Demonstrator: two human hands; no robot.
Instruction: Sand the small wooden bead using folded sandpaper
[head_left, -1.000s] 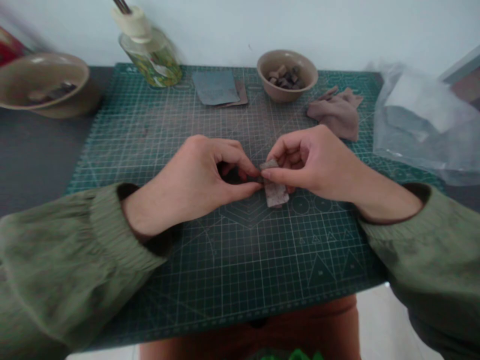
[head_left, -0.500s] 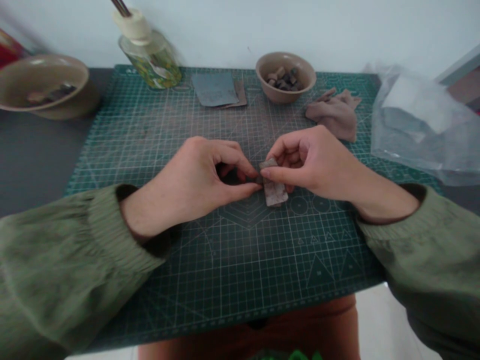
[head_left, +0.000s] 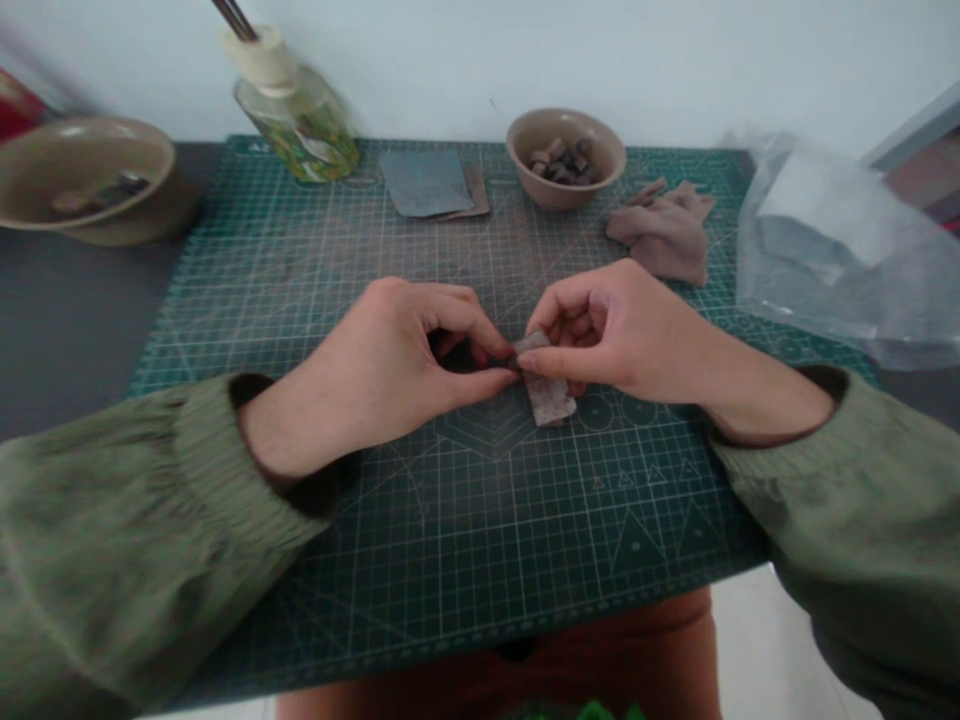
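Over the middle of the green cutting mat (head_left: 450,540), my right hand (head_left: 600,325) pinches a small folded strip of sandpaper (head_left: 551,398) between thumb and fingers. The strip is grey-brown and worn, and its lower end sticks out below my thumb. My left hand (head_left: 405,350) is closed in a pinch at the strip's left edge. A small dark piece (head_left: 516,362) shows between its thumb and forefinger, against the strip. Most of that piece is hidden by my fingertips, so its kind is unclear.
Along the back stand a reed-diffuser bottle (head_left: 304,125), grey sandpaper sheets (head_left: 424,183), a bowl (head_left: 566,195) of small blocks and a crumpled brown cloth (head_left: 664,235). A larger bowl (head_left: 142,215) is at left, a clear plastic bag (head_left: 840,280) at right.
The sandpaper strip and my right hand have shifted slightly toward me along the small piece. My left hand keeps its pinch almost in place. The view has moved a little.
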